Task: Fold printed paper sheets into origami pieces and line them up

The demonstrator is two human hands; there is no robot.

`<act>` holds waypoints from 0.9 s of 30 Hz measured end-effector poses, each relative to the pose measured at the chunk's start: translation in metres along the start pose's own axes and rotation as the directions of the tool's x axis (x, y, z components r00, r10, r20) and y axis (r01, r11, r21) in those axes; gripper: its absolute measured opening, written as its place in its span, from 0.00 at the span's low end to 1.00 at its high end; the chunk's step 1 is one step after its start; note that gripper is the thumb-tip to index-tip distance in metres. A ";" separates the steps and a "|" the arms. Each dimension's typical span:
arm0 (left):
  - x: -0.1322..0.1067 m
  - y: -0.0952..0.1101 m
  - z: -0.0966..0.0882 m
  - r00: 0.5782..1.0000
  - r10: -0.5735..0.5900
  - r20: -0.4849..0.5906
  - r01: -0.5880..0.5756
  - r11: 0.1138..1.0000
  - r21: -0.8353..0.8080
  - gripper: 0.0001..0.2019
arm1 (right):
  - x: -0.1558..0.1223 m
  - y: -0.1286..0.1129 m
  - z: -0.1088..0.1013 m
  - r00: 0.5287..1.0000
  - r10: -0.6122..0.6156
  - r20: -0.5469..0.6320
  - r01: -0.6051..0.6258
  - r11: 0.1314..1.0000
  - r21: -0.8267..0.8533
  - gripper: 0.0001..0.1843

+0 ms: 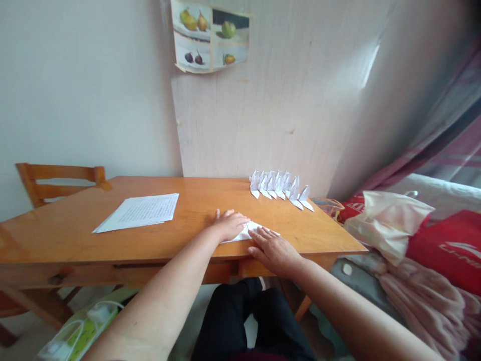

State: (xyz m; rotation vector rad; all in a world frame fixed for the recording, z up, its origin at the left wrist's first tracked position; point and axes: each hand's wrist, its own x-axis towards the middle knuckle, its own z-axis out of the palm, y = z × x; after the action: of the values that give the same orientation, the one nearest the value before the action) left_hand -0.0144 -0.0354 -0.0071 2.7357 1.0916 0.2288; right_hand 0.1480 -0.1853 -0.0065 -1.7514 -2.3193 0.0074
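Observation:
Both hands press on a folded white paper [251,229] near the front edge of the wooden table [75,235]. My left hand [230,224] lies flat on the paper's left part, fingers together and stretched. My right hand [273,246] rests on its right front corner, fingers spread flat. Most of the paper is hidden under the hands. A row of several folded white paper figures [280,187] stands upright at the table's back right, apart from the hands.
A stack of printed sheets [141,211] lies on the table's left half. A wooden chair [56,183] stands at the far left. A bed with red cloth [447,245] and a plastic bag [391,220] is at the right. A fruit poster [210,35] hangs on the wall.

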 end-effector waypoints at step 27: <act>0.013 0.028 0.004 0.950 -0.172 -0.262 0.167 0.985 -0.042 0.18 | 0.001 -0.002 0.009 0.998 0.017 -0.068 -0.018 1.000 -0.004 0.32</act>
State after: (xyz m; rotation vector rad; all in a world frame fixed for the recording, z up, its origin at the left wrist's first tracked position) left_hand 0.0142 -0.0469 -0.0032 2.6273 1.3754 0.5897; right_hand 0.1440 -0.1837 -0.0150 -1.7460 -2.2580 -0.0535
